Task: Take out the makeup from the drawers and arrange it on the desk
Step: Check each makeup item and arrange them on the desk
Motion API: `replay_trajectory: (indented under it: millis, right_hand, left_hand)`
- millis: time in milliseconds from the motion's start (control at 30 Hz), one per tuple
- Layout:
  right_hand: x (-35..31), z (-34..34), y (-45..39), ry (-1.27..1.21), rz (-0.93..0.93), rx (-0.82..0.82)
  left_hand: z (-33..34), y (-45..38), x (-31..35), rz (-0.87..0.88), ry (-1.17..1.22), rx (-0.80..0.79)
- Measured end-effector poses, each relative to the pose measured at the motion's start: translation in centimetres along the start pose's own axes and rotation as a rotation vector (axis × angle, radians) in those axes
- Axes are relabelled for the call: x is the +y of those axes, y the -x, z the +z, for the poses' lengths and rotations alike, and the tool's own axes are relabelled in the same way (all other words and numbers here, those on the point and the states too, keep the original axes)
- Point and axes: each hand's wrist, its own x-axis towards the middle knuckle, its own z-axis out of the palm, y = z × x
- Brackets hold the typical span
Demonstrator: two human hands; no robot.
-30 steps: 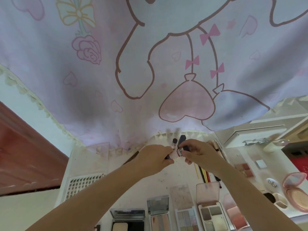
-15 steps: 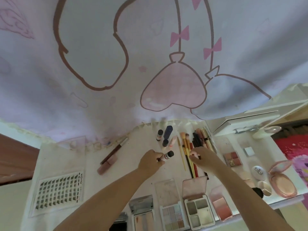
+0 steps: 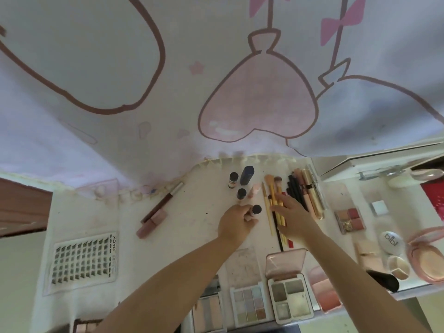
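We read "XOYO" on the lash tray (image 3: 83, 260); left hand (image 3: 234, 225) grasps a dark-capped bottle (image 3: 254, 211); right hand (image 3: 294, 218), beside it, lies released on the brushes (image 3: 274, 200).

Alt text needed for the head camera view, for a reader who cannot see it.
A person's left hand holds a small dark-capped bottle on a white desk while the right hand lies open over a row of makeup brushes. Open eyeshadow palettes line the near edge, a lash tray lies left, and a pink cartoon-print curtain hangs behind.
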Motion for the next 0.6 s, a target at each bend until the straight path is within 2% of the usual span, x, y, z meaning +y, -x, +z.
replay_trajectory:
  millis: [67,133,200,267,333,433,500,600]
  right_hand:
    - [-0.2,-0.1,0.5,-0.034,-0.003,0.023]
    - [-0.7,-0.7,1.1,-0.079,0.011,0.113]
    - [-1.5,-1.5,1.9,-0.148,-0.016,0.267]
    - [-2.6,-2.4,2.7,-0.189,-0.091,0.402]
    - [-3.7,-3.2,3.2,-0.197,-0.136,0.458]
    - [-5.7,-4.2,3.4,-0.168,-0.193,0.505]
    - [-7.0,-4.7,3.4,-0.200,-0.226,0.505]
    - [-8.4,-5.3,3.4,-0.254,-0.213,0.505]
  left_hand:
    - [-0.6,0.5,-0.3,-0.004,-0.009,-0.029]
    - [-2.0,1.3,-1.0,-0.013,-0.026,0.000]
    - [-4.4,2.5,-2.6,-0.015,-0.066,0.117]
    - [-7.1,3.7,-4.9,-0.029,-0.137,0.302]
    - [-9.8,4.7,-7.4,-0.141,-0.336,0.411]
    - [-12.2,5.7,-10.3,-0.336,-0.691,0.306]
    - [-12.4,6.2,-10.9,-0.345,-0.800,0.228]
    - [-12.0,6.6,-11.0,-0.279,-0.854,0.228]
